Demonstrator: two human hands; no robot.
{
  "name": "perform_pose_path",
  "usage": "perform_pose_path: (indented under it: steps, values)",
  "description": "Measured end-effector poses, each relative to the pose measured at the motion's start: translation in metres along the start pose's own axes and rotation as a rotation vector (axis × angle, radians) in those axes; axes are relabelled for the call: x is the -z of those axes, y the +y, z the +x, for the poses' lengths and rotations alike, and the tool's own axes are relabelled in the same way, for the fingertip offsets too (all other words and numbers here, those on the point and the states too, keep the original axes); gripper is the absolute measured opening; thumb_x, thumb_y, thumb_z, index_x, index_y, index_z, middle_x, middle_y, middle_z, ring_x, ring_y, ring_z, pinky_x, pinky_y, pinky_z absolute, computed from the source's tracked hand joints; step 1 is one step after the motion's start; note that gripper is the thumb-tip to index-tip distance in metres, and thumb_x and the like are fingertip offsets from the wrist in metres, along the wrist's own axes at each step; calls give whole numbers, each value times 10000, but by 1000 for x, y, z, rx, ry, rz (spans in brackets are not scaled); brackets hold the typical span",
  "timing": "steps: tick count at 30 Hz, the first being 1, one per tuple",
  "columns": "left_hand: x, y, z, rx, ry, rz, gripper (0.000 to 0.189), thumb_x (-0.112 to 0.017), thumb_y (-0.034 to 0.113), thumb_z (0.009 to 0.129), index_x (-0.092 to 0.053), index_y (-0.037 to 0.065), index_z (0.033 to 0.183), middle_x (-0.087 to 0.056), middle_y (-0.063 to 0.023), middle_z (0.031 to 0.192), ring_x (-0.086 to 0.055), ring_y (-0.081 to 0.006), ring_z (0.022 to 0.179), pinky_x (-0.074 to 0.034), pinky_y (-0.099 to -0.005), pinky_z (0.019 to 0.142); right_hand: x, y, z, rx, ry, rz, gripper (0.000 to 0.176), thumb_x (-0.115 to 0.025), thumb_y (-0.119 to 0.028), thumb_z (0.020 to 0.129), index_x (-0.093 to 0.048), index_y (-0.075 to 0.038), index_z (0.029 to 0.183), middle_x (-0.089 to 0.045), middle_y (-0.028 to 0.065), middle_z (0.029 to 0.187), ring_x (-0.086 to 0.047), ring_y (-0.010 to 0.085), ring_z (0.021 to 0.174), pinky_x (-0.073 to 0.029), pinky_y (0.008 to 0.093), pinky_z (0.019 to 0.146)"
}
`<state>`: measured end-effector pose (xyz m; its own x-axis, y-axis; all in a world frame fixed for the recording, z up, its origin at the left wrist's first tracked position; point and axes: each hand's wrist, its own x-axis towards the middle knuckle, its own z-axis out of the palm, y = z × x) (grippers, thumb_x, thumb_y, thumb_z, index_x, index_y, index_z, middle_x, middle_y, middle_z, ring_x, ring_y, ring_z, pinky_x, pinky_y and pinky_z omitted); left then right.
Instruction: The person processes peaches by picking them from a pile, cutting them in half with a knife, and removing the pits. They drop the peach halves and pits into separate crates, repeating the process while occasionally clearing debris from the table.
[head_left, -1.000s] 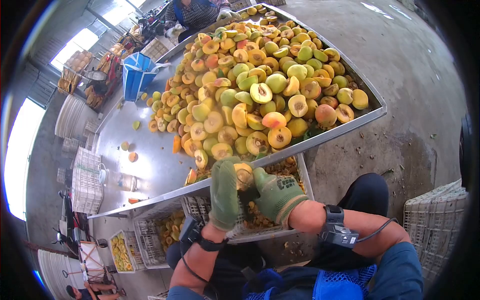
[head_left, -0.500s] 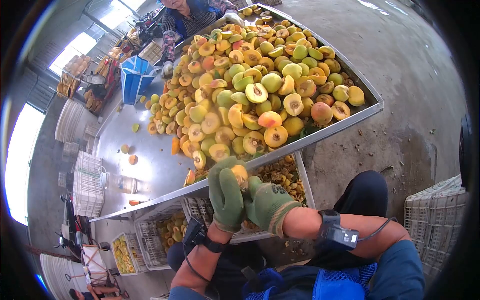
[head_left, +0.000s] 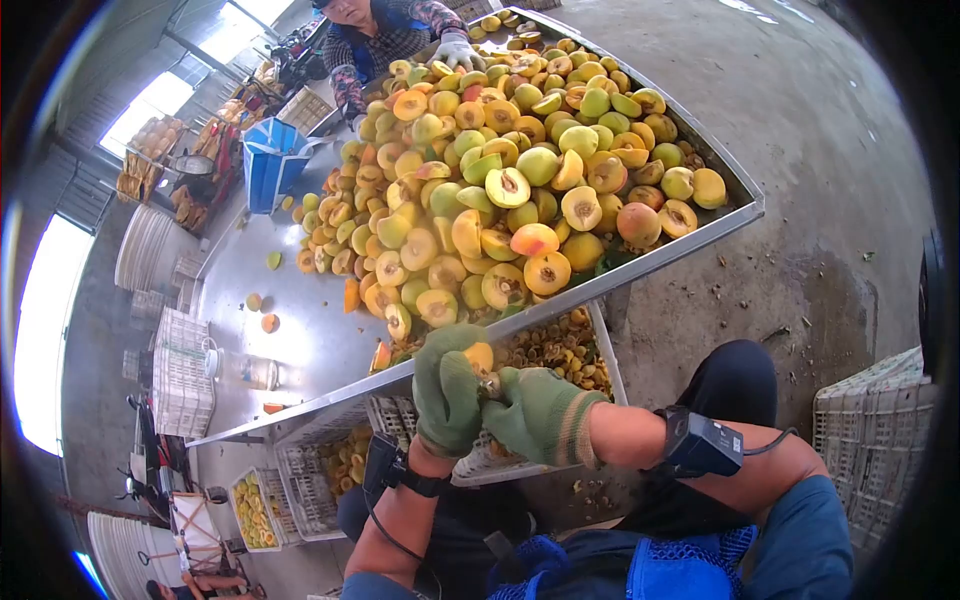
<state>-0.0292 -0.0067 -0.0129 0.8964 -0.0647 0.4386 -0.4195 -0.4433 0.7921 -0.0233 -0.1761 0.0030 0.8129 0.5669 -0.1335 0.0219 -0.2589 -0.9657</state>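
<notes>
Both my hands wear green gloves and meet just below the near edge of the metal table. My left hand (head_left: 447, 392) is closed around a halved peach (head_left: 480, 356), whose orange flesh shows between the fingers. My right hand (head_left: 545, 412) is closed right beside it, its fingers at the lower side of the peach. A small metallic bit shows at its fingertips, too small to name. Beyond my hands, a large heap of halved yellow-green peaches (head_left: 500, 190) lies on the metal table (head_left: 320, 335), many with the cut face up.
Below the table edge, a crate (head_left: 610, 350) holds scraps; white crates (head_left: 305, 485) with peach halves stand to its left. Across the table a person's gloved hand (head_left: 457, 52) touches the heap. A blue bag (head_left: 270, 165) and a clear jug (head_left: 245, 370) are at the left.
My right hand has turned slightly and moved lower against the peach; my left fingers have curled further round it. The person opposite has leaned in, a hand now spread on the heap.
</notes>
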Motion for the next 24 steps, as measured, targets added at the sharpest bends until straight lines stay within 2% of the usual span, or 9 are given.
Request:
perform_pose_path:
  steps: [3, 5, 9, 12, 14, 17, 20, 23, 24]
  values:
    - [2, 2, 6, -103, -38, 65, 391, -411, 353, 1101, -580, 13, 1193, -674, -122, 1106, -627, -203, 1004, -502, -357, 924, 11, -4, -2, -110, -205, 219, 239, -612, -257, 946, -680, -35, 1001, -704, 159, 813, -693, 282, 705, -543, 386, 629]
    - [3, 5, 7, -127, -51, 76, 390, -406, 345, 1102, -588, 9, 1179, -675, -127, 1107, -630, -210, 1000, -504, -363, 921, 11, 14, 6, -65, -328, 248, 242, -608, -262, 948, -673, -32, 982, -679, 104, 759, -667, 212, 652, -522, 348, 569]
    - [4, 3, 6, -71, -107, 46, 379, -410, 326, 1103, -593, 3, 1181, -678, -129, 1110, -642, -210, 989, -517, -365, 902, 34, -17, -3, -239, -397, 290, 259, -609, -285, 947, -652, -30, 931, -607, 21, 667, -596, 142, 550, -485, 317, 479]
    - [8, 4, 7, 56, -186, -13, 376, -433, 321, 1098, -588, -3, 1208, -680, -124, 1109, -653, -209, 990, -532, -363, 893, 28, -7, -2, -195, -308, 188, 260, -609, -297, 945, -658, -43, 917, -592, 15, 645, -573, 145, 506, -463, 299, 438]
    - [6, 2, 3, 159, -164, -182, 390, -460, 338, 1090, -586, -6, 1224, -681, -119, 1106, -660, -203, 991, -543, -360, 885, 37, -15, -5, -345, -383, 291, 267, -614, -313, 950, -669, -53, 930, -594, 9, 647, -558, 134, 489, -454, 284, 433]
    - [2, 11, -3, 54, -71, -246, 430, -491, 373, 1078, -584, -13, 1243, -680, -115, 1119, -669, -194, 975, -556, -358, 873, 52, -34, -10, -400, -496, 335, 279, -620, -334, 955, -688, -64, 968, -598, 2, 652, -559, 120, 488, -450, 274, 432]
    - [8, 8, -11, 135, -112, -287, 466, -512, 416, 1065, -606, -12, 1222, -694, -113, 1100, -680, -188, 931, -559, -349, 845, 45, -24, -6, -367, -542, 308, 281, -609, -316, 943, -671, -45, 980, -606, 33, 660, -578, 146, 488, -469, 308, 419]
    - [11, 13, -10, 230, -126, -290, 301, -556, 223, 1018, -659, -9, 1178, -714, -134, 1099, -685, -213, 937, -551, -354, 846, 31, -10, -6, -308, -512, 309, 280, -601, -311, 940, -656, -37, 963, -601, 42, 649, -577, 159, 478, -464, 314, 402]
    - [13, 14, -8, 212, -146, -257, 302, -555, 228, 1019, -662, -8, 1173, -717, -134, 1090, -686, -210, 933, -551, -354, 843, 30, -12, -7, -285, -493, 319, 281, -600, -314, 942, -655, -39, 956, -597, 38, 643, -572, 158, 474, -456, 308, 397]
